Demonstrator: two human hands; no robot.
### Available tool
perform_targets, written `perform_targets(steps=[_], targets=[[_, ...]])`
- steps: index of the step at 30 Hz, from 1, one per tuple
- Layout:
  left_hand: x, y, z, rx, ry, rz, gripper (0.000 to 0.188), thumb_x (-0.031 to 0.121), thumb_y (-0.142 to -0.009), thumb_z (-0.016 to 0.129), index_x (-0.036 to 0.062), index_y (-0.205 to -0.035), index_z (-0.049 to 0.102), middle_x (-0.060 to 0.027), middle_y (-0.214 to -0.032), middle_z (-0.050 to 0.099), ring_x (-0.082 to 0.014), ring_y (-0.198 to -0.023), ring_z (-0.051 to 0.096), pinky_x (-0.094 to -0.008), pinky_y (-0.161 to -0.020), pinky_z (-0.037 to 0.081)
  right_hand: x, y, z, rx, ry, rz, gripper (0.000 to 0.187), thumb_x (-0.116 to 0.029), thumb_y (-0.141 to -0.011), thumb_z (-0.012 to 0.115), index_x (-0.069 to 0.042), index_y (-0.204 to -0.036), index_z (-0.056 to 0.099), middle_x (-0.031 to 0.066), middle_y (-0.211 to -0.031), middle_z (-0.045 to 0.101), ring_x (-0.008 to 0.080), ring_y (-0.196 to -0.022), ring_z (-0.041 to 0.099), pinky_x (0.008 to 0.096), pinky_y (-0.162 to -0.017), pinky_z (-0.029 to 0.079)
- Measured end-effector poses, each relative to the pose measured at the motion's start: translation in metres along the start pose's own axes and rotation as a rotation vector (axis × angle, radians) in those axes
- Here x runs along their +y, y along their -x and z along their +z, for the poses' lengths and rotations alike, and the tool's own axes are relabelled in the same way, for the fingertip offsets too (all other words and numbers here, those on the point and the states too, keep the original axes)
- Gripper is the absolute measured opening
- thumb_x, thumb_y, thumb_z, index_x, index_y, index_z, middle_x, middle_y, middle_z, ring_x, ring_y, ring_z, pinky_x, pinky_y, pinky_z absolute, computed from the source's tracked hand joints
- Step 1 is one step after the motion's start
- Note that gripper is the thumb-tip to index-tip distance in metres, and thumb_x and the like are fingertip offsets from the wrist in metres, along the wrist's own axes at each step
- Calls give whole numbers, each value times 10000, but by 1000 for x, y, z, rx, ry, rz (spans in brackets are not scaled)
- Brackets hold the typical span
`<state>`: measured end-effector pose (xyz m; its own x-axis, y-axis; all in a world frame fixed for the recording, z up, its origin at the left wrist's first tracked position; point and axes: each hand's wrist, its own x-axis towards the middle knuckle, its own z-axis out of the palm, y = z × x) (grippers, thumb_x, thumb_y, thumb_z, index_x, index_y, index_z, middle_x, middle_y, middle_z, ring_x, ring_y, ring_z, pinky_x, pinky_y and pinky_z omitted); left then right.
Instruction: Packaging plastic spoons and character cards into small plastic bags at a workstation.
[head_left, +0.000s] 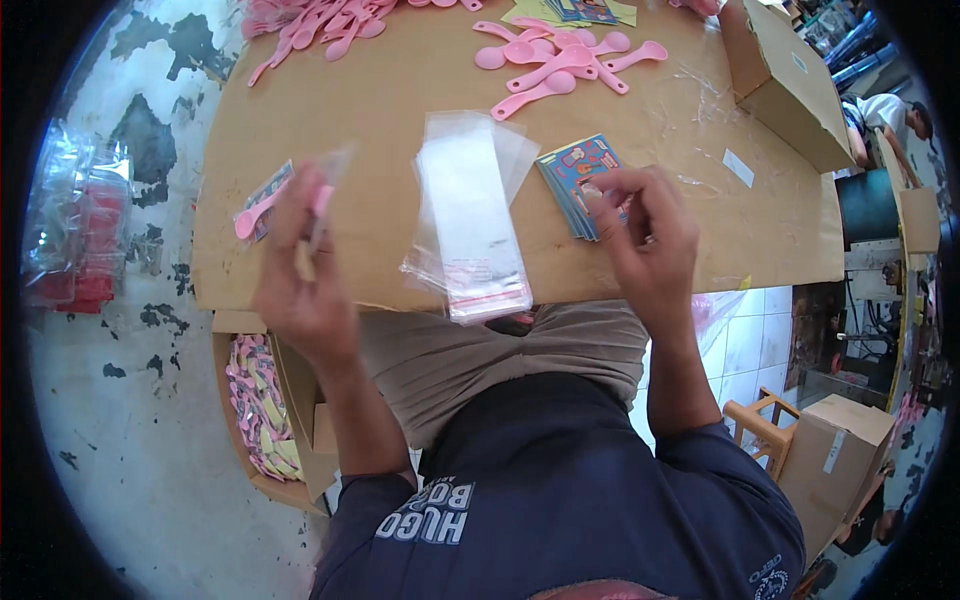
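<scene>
A: How're our hands?
B: L hand [305, 275] — blurred, fingers pinched on a pink spoon [322, 200] in clear film [341, 163], over the tabletop [380, 110]. R hand [650, 225] curls over the card stack [570, 180]; we can't tell if it's gripping.
A: Handling?
B: Spoon's prob. light, stiff, smooth — we'd take the handle. Film's likely soft, slippery. Beyond: flat glossy sleeves [465, 200], then round-bowled spoons [560, 62] heaped w/ hdls crossed.

A head-worn fisheye view looks steeply down from close above the wearer's dark shirt [600, 480], facing the left hand [305, 285], right hand [655, 235] and brown tabletop [365, 120].
</scene>
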<state>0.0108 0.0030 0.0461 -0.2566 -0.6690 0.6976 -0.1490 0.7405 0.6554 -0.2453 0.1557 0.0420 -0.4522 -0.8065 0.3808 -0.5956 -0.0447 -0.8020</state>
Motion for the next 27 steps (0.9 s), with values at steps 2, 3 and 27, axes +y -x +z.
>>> perform_targets(steps=[2, 3, 27], targets=[[-17, -12, -23, -16, -375, -18, 395, 11, -971, 624, 13, -1366, 612, -163, -1380, 634, -302, -1302, 588, -451, -1107, 441, 6, -5, -7, 165, 172, 16, 182, -142, -892, 765, -45, -1033, 702, 52, -868, 583, 90, -586, 432, 268, -512, 343], [-27, -12, -33, -15, -372, -19, 395, 11, -971, 624, 13, -1366, 612, -163, -1380, 634, -302, -1302, 588, -451, -1107, 441, 5, -6, -12, 135, 250, 102, 264, -218, -896, 775, -36, -1069, 693, 71, -886, 585, 119, -642, 500, 263, -519, 370], [-5, -5, 41, -466, -126, -668, 243, 186, -883, 799, -25, -918, 684, -5, -713, 596, -76, -652, 499, -241, -611, 420, 39, -5, -10, 197, 141, 258, 266, -222, -936, 745, 35, -937, 677, 61, -763, 581, 135, -678, 524, 304, -610, 411]])
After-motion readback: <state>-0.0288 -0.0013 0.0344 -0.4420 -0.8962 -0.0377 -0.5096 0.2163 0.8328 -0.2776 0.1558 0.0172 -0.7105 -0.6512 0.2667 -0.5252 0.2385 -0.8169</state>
